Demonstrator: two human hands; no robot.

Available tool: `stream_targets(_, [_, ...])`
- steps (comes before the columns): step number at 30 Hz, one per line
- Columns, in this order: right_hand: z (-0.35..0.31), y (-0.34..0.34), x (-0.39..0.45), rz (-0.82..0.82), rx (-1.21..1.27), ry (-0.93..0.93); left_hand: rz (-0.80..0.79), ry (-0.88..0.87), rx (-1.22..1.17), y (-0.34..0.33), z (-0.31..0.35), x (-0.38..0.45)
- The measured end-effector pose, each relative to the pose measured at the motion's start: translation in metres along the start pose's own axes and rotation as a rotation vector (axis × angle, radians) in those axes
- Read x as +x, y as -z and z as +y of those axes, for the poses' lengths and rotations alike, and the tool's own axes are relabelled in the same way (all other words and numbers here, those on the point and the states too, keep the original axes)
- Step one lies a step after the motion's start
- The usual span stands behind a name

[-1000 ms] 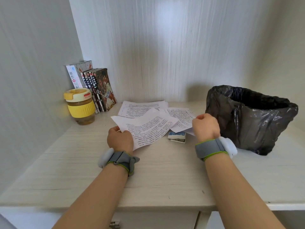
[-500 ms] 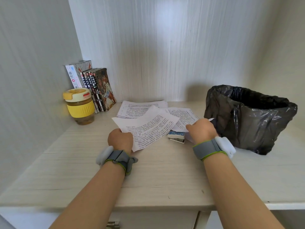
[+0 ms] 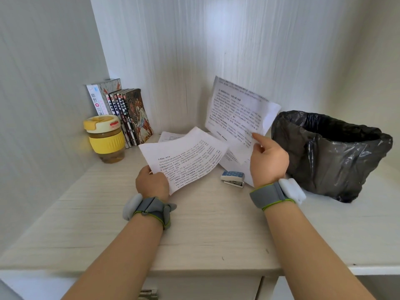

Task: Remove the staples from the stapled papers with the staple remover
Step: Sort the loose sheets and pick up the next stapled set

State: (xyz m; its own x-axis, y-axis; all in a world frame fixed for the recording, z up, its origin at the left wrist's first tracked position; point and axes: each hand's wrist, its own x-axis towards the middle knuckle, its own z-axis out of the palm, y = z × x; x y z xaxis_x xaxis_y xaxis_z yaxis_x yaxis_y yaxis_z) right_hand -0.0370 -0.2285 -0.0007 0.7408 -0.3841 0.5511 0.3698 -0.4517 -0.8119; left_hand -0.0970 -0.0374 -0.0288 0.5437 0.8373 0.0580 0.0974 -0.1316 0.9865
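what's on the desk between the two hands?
Head view: the sheet gripped by the left hand juts into the gap, and a small blue-topped stapler-like tool lies on the desk just left of the right hand.

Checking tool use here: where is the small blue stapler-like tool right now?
In the head view, the blue tool lies untouched on the desk, just left of the right hand, between the two held sheets.

Pale desk; cup, books, stapler, bin.

Yellow-banded cup, black bin liner
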Motion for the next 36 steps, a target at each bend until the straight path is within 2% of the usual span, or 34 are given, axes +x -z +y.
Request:
stream_targets(3, [0.000,0.004,0.002,0.065,0.138,-0.013,0.070,0.031,-0.063,0.000,0.001,0.001])
stream_targets(7, [-0.002,0.004,0.004,0.071,0.286,-0.083,0.117,0.062,-0.137,0.000,0.002,0.002])
stream_targets(14, [-0.002,0.002,0.005,-0.085,0.502,-0.229,0.066,0.021,-0.247,-0.003,0.002,0.004])
stream_targets(18, [-0.001,0.002,0.007,-0.117,0.639,-0.339,0.029,0.000,-0.312,-0.005,0.000,0.005])
stream_targets(25, [0.002,0.001,0.009,-0.186,0.620,-0.376,0.064,0.014,-0.538,-0.002,0.002,0.005])
stream_targets(30, [0.008,-0.003,0.010,-0.215,0.525,-0.291,0.055,0.023,-0.662,-0.001,0.004,0.004])
stream_targets(36, [0.013,-0.005,0.011,-0.238,0.409,-0.156,0.044,0.015,-0.657,-0.002,0.005,0.002])
